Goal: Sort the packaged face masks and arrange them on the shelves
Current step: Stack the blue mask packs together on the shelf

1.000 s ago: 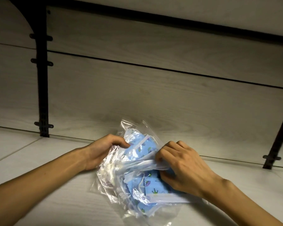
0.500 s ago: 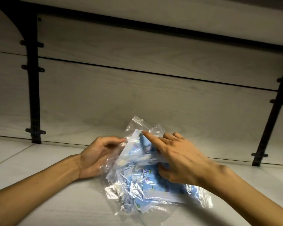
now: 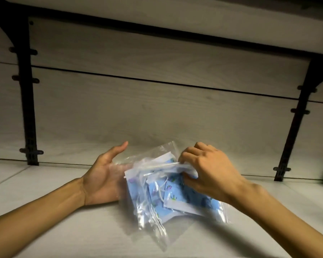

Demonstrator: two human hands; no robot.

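Packaged face masks (image 3: 168, 190) lie bunched on the pale shelf (image 3: 63, 235). Right hand (image 3: 211, 174) pinches their top edges; left hand (image 3: 103, 177) lies spread beside them. Squaring the packs first would help.

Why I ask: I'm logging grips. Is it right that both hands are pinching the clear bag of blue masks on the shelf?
Not quite. In the head view only the right hand pinches the bag of blue masks; the left hand lies open beside it.
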